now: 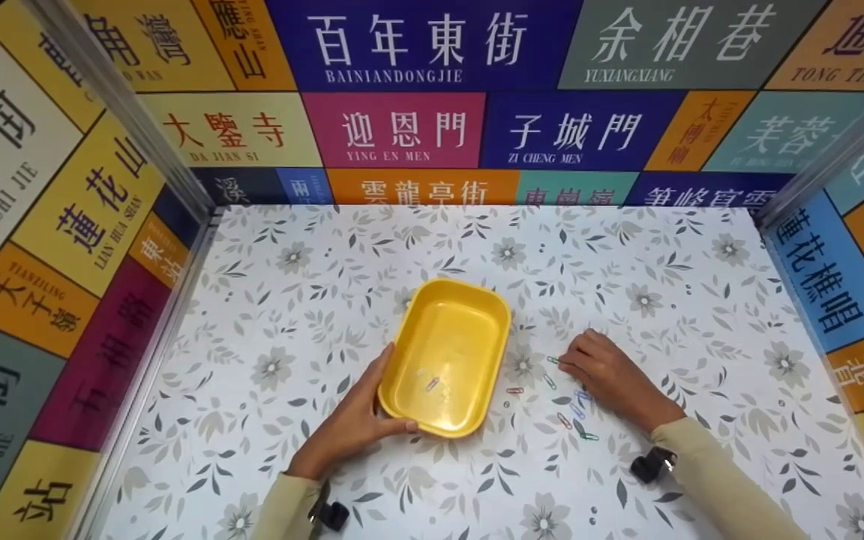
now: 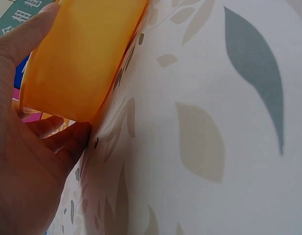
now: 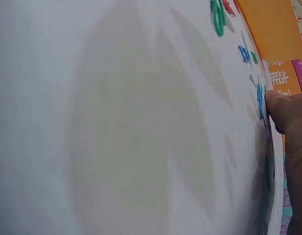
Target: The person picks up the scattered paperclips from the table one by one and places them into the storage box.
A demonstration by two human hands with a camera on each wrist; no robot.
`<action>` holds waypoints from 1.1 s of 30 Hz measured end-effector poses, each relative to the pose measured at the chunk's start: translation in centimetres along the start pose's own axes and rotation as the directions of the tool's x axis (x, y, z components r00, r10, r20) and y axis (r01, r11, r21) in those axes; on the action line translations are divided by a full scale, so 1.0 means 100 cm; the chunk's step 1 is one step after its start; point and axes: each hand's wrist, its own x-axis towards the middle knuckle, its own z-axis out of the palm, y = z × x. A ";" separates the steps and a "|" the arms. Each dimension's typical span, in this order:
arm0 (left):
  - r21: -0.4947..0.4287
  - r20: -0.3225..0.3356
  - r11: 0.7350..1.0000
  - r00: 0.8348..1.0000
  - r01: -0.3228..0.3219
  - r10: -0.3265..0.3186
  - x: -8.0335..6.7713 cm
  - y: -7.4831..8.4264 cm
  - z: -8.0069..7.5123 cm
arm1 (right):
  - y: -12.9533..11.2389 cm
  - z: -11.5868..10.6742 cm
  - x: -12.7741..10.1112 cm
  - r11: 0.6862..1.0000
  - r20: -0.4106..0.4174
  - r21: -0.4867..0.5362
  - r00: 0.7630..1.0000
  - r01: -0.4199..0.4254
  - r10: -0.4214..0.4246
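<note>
A shallow yellow plastic tray (image 1: 492, 352) sits at the middle of the table. My left hand (image 1: 361, 420) holds it by its near left corner, thumb at the near rim and fingers along the left side. In the left wrist view the thumb lies on the rim of the tray (image 2: 87, 58), with fingertips low against its wall. A reddish paper clip (image 1: 432, 384) lies inside. To the right, my right hand (image 1: 608, 375) pinches a green paper clip (image 1: 553, 360) at its fingertips, low over the table. The right wrist view shows its thumb (image 3: 281, 110) near the blue clip (image 3: 260, 100).
Between tray and right hand lie several loose paper clips, among them a red one (image 1: 514, 391), a blue one (image 1: 577, 411) and a green one (image 1: 589, 436). The flower-patterned tabletop (image 1: 372, 247) is bounded by panels with printed characters (image 1: 402, 131) at the back and sides.
</note>
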 end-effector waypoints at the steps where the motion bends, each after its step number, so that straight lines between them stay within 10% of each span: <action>1: -0.001 0.000 1.000 1.000 -0.002 0.002 0.000 0.000 0.000 | -0.001 0.000 0.001 0.999 0.008 -0.030 1.000 0.015 -0.014; 13: -0.002 -0.002 1.000 1.000 -0.002 0.002 -0.001 0.000 -0.001 | -0.002 0.001 0.004 0.950 0.096 -0.262 0.984 0.170 -0.149; 22: -0.010 -0.002 1.000 1.000 -0.005 0.005 0.000 0.000 0.001 | -0.010 0.002 0.005 0.987 -0.026 0.064 0.988 -0.149 0.151; 33: -0.008 -0.008 1.000 1.000 -0.002 0.002 0.000 0.000 0.000 | -0.038 -0.003 0.038 0.765 0.162 0.362 0.844 -0.533 0.511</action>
